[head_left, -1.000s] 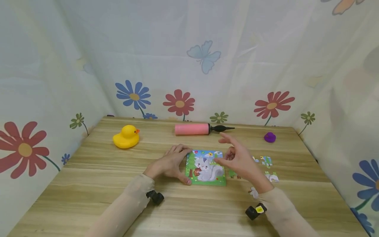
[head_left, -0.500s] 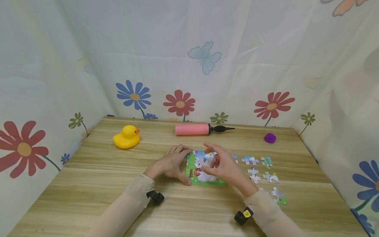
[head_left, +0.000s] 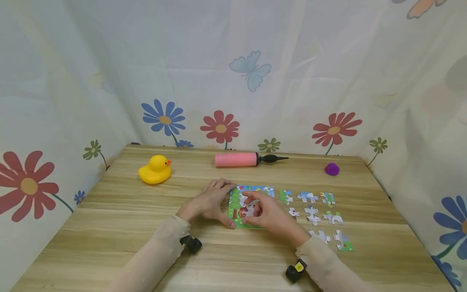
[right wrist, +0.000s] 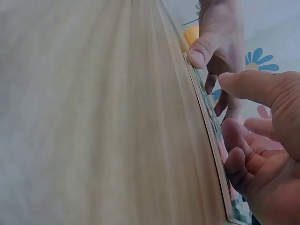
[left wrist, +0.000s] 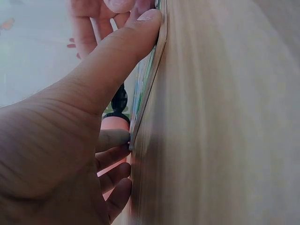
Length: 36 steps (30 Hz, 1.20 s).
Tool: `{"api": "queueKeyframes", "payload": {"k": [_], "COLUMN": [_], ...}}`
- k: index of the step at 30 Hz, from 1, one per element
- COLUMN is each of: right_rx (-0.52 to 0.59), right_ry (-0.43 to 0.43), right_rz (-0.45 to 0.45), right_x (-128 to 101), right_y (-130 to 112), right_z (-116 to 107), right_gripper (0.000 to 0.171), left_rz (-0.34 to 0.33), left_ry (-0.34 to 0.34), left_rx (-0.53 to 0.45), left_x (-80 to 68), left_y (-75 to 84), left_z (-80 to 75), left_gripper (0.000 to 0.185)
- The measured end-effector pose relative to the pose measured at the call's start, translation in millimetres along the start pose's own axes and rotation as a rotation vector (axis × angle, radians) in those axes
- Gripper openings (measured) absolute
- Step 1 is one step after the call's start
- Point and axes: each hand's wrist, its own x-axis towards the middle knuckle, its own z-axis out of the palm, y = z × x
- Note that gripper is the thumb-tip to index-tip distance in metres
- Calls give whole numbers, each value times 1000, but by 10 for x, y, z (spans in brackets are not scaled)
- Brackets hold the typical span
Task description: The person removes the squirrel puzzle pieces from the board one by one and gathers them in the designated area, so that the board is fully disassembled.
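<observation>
The puzzle board (head_left: 251, 207) lies flat at the table's (head_left: 120, 227) centre, nearly square, its picture upright toward the person. The left hand (head_left: 209, 202) braces its 9 o'clock edge, fingers spread, thumb on the near corner. The right hand (head_left: 264, 213) hovers over it with fingers curled, hiding much of the picture; whether they pinch a piece cannot be told, and loose pieces (head_left: 313, 215) lie at 3 o'clock.

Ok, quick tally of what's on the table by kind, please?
Puzzle board: 1
Loose puzzle pieces: 8 in view
Yellow rubber duck: 1
Pink hand pump: 1
Small purple object: 1
Total: 12. The right hand covers part of the board and may hide more.
</observation>
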Motion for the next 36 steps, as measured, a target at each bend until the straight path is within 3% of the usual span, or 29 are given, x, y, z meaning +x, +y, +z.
{"api": "queueKeyframes", "payload": {"k": [17,36], "right_rx": [-200,-183], "right_ry": [-30,-43], "right_rz": [-29,-54], "right_x": [15,30], "right_y": [-9,0], "right_z": [42,67], "right_gripper": [57,49], "left_rz": [6,14], "left_ry": [-11,-1], "left_rx": [3,-5], "left_x": [1,12], "left_y": [34,-13], "left_z": [-25,9], "left_gripper": [134,133]}}
